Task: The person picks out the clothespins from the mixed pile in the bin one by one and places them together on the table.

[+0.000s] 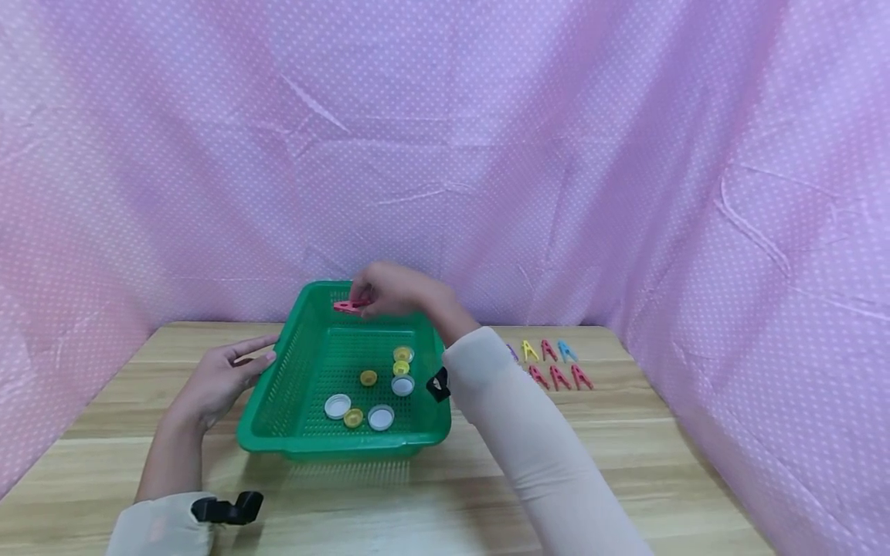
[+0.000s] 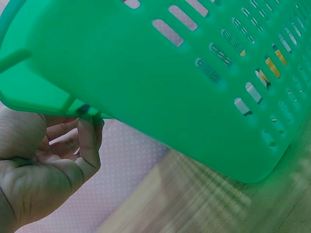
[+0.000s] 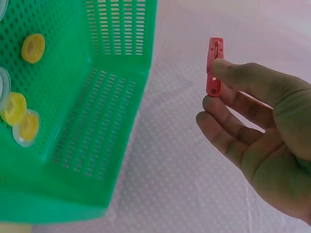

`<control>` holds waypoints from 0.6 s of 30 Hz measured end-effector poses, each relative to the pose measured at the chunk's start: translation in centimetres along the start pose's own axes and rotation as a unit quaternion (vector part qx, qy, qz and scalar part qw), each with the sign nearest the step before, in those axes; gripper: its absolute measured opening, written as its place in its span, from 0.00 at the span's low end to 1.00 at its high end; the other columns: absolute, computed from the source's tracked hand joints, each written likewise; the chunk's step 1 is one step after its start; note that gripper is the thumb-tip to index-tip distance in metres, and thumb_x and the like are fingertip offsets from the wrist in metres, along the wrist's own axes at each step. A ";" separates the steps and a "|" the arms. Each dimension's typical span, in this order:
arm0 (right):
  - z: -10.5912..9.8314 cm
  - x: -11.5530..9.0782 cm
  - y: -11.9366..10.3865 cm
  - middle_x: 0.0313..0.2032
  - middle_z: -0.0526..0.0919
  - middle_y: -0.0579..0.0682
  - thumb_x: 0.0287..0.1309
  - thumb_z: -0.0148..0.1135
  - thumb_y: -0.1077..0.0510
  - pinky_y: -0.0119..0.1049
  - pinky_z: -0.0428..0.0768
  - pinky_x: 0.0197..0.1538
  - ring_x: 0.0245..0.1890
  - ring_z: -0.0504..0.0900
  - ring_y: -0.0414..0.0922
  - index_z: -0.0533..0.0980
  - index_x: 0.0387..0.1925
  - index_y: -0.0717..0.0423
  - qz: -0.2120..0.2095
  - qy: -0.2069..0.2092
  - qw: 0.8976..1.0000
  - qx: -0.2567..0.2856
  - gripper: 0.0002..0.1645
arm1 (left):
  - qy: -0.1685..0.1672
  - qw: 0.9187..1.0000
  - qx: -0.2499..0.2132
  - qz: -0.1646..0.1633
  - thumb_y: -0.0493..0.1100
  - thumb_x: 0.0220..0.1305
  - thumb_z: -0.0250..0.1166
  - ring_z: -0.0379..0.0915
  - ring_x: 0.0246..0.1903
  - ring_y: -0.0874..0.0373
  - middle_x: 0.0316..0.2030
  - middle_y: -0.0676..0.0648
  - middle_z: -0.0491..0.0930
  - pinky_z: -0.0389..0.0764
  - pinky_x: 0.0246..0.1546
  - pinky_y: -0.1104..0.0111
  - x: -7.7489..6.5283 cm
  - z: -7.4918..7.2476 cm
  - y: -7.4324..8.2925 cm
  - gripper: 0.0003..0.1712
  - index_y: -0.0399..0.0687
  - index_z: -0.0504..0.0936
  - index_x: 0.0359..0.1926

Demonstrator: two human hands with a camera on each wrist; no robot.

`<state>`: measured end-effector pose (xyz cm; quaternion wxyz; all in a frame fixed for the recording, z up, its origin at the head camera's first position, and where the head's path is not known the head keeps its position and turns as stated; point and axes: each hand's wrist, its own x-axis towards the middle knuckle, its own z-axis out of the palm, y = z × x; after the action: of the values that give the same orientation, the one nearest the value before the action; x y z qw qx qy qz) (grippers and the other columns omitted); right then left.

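A green plastic basket (image 1: 344, 446) with slotted sides stands before me, with several white and yellow bottle caps (image 1: 381, 418) on its floor. My left hand (image 1: 221, 380) grips the basket's left rim, its fingers curled at the edge in the left wrist view (image 2: 53, 160). Over the far end of the basket, my right hand (image 1: 396, 291) pinches a red clothespin (image 1: 350, 307) between thumb and fingers. In the right wrist view the clothespin (image 3: 215, 68) points upward, its spring showing beside the thumb.
To the right of the basket, several clothespins (image 1: 558, 377) in red, yellow, blue and purple lie in two rows on the wooden table (image 1: 626, 463), partly behind the right sleeve. A pink dotted curtain (image 1: 445, 154) hangs behind and along both sides.
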<state>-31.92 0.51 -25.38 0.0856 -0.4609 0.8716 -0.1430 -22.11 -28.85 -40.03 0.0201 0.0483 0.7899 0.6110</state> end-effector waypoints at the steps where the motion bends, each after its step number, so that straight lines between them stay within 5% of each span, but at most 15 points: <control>1: -0.2 -0.3 0.0 0.47 0.87 0.48 0.65 0.69 0.62 0.28 0.81 0.53 0.48 0.83 0.40 0.85 0.51 0.57 -0.002 0.003 1.000 -0.004 0.13 | -0.001 1.000 -0.001 0.000 0.55 0.75 0.62 0.78 0.50 0.72 0.59 0.49 0.78 0.82 0.53 0.74 0.0 0.0 0.0 0.40 0.35 0.64 0.76; 8: -1.0 -2.8 -0.1 0.43 0.87 0.47 0.65 0.70 0.61 0.28 0.81 0.48 0.41 0.83 0.39 0.85 0.49 0.56 -0.020 0.031 0.999 -0.032 0.12 | -0.002 1.000 -0.006 -0.002 0.54 0.75 0.62 0.79 0.51 0.71 0.59 0.51 0.79 0.82 0.52 0.74 -0.1 -0.1 -0.1 0.39 0.35 0.64 0.76; 18: -1.6 -6.5 1.3 0.43 0.87 0.46 0.64 0.70 0.63 0.31 0.83 0.52 0.44 0.84 0.40 0.86 0.48 0.56 0.002 0.059 0.998 -0.023 0.11 | -0.004 1.000 -0.004 -0.003 0.54 0.75 0.62 0.79 0.51 0.71 0.59 0.50 0.80 0.82 0.53 0.74 -0.1 -0.1 0.0 0.40 0.36 0.63 0.76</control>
<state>-29.77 6.88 -24.16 0.0236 -0.4516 0.8791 -0.1502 -22.01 -28.94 -40.00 0.0254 0.0482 0.7878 0.6135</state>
